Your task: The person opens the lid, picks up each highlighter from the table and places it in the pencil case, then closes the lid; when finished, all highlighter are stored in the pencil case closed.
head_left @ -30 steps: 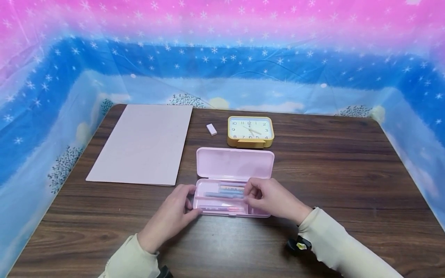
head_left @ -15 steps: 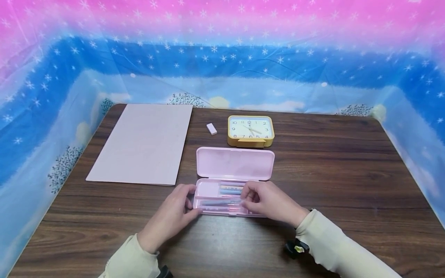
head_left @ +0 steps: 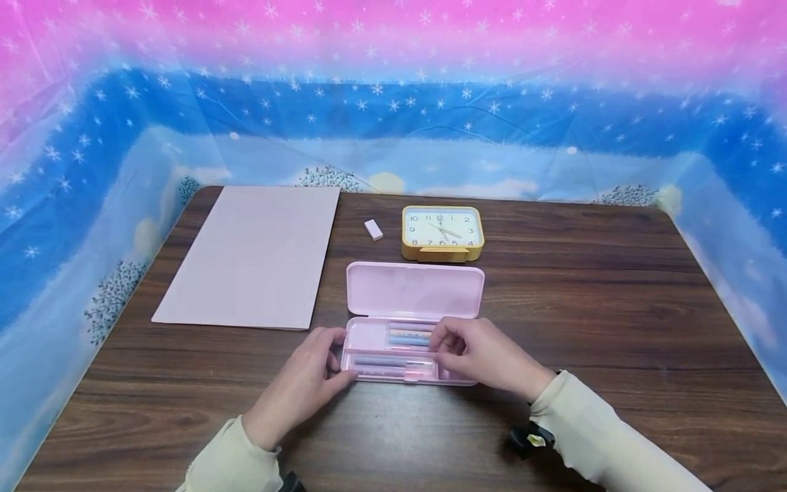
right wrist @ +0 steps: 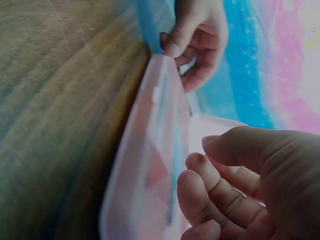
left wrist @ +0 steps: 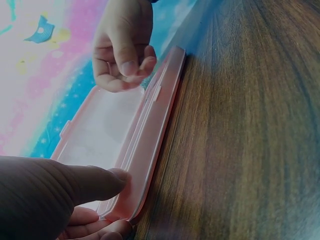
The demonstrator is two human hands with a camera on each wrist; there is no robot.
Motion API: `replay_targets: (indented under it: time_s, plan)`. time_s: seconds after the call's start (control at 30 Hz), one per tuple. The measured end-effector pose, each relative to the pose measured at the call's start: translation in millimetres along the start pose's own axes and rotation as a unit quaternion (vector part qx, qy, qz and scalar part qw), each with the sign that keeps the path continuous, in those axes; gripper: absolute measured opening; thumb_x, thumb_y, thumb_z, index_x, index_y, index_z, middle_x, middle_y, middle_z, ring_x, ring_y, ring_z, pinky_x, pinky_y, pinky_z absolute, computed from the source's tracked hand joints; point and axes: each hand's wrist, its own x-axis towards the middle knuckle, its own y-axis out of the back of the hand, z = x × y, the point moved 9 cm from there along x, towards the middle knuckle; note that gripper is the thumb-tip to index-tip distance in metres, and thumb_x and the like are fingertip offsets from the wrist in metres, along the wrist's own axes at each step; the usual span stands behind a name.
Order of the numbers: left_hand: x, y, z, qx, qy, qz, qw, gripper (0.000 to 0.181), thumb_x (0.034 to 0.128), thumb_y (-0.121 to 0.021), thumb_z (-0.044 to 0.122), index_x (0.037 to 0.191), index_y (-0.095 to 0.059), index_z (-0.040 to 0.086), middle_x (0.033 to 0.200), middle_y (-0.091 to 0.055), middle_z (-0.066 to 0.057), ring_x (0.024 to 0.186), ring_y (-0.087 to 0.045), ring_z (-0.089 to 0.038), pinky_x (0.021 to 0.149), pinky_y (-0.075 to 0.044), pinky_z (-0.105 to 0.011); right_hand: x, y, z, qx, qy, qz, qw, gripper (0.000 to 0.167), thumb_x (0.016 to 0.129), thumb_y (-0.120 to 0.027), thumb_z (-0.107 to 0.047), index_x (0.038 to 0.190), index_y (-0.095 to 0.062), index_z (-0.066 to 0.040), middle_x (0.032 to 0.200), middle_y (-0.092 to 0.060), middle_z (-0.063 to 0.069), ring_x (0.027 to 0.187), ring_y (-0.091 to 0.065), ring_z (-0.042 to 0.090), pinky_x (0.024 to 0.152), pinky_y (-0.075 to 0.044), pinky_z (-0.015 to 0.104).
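Observation:
A pink pencil case (head_left: 415, 290) lies open on the table, its lid tipped back. My left hand (head_left: 302, 379) holds the case's left end, with the thumb (left wrist: 97, 184) along the front wall in the left wrist view. Pens (head_left: 384, 362) lie in the front compartment, and several more pens (head_left: 408, 337) sit in the back one. Over the right part of the case is my right hand (head_left: 488, 352), its fingers loosely curled. In the right wrist view nothing shows between the thumb and fingers (right wrist: 202, 170). This hand hides the case's right end from the head view.
Behind the case stands a yellow clock (head_left: 443, 234), with a small white eraser (head_left: 373, 229) to its left. A large white board or folder (head_left: 252, 260) lies at the table's left. Dark wood table (head_left: 584, 294) extends to the right, and a patterned cloth (head_left: 393, 109) hangs around the back.
A blue-grey pen went from the back compartment into the front one with my right hand, which has let it go and shifted slightly back to the right. My left hand stayed put.

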Motion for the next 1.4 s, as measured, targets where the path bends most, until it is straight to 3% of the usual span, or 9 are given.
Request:
replay_targets:
  time_s: [0.13, 0.33, 0.47, 0.6, 0.93, 1.4]
  plan:
    - [0.1, -0.1, 0.0, -0.005, -0.002, 0.001, 1.0000, 0.047, 0.0764, -0.082, 0.005, 0.117, -0.059, 0.000, 0.103, -0.058, -0.007, 0.077, -0.054, -0.010, 0.068, -0.049, -0.021, -2.6, 22, -4, -0.011, 0.005, 0.036, 0.9993, 0.007, 0.088, -0.070, -0.011, 0.093, -0.067, -0.014, 0.078, -0.064, -0.009, 0.071, -0.058, 0.004, 0.065, -0.051, 0.022]
    - [0.0, 0.3, 0.0, -0.012, -0.002, 0.001, 0.9999, 0.047, 0.0764, -0.081, 0.005, 0.117, -0.059, 0.000, 0.102, -0.058, -0.007, 0.077, -0.054, -0.010, 0.067, -0.049, -0.021, -7.3, 73, -7, -0.030, -0.003, 0.106, 0.9939, 0.011, 0.088, -0.071, -0.011, 0.099, -0.068, -0.011, 0.082, -0.066, -0.004, 0.074, -0.060, 0.010, 0.066, -0.051, 0.024]
    - [-0.2, 0.8, -1.3, -0.012, 0.006, -0.002, 0.9999, 0.047, 0.0771, -0.081, 0.005, 0.118, -0.059, 0.000, 0.102, -0.058, -0.007, 0.076, -0.054, -0.009, 0.067, -0.049, -0.020, -7.7, 104, 1, -0.047, -0.028, 0.143, 0.9882, 0.011, 0.091, -0.069, -0.014, 0.102, -0.067, -0.012, 0.084, -0.067, -0.001, 0.075, -0.060, 0.014, 0.066, -0.050, 0.025]
    - [0.3, 0.9, -3.0, -0.015, 0.017, -0.005, 0.9997, 0.047, 0.0772, -0.081, 0.006, 0.118, -0.059, 0.001, 0.103, -0.058, -0.007, 0.076, -0.054, -0.009, 0.067, -0.049, -0.020, -2.9, 122, 17, -0.049, -0.052, 0.160, 0.9846, 0.012, 0.091, -0.068, -0.017, 0.103, -0.067, -0.014, 0.086, -0.067, 0.002, 0.075, -0.060, 0.016, 0.065, -0.049, 0.025]
    - [0.5, -0.7, -3.2, -0.028, 0.027, -0.010, 0.9992, 0.045, 0.0774, -0.081, 0.005, 0.117, -0.059, 0.001, 0.103, -0.057, -0.007, 0.076, -0.053, -0.009, 0.067, -0.049, -0.020, 12.4, 111, 57, 0.001, -0.097, 0.129, 0.9869, 0.020, 0.092, -0.069, -0.026, 0.110, -0.065, -0.017, 0.098, -0.066, 0.005, 0.084, -0.059, 0.022, 0.071, -0.050, 0.032]
    - [1.2, -3.0, -3.3, -0.024, 0.032, -0.014, 0.9991, 0.046, 0.0787, -0.080, 0.007, 0.119, -0.059, 0.001, 0.102, -0.057, -0.007, 0.077, -0.053, -0.009, 0.067, -0.049, -0.020, 6.2, 103, 60, 0.010, -0.093, 0.124, 0.9879, 0.016, 0.095, -0.065, -0.030, 0.105, -0.066, -0.017, 0.090, -0.065, 0.006, 0.080, -0.057, 0.021, 0.069, -0.051, 0.028]
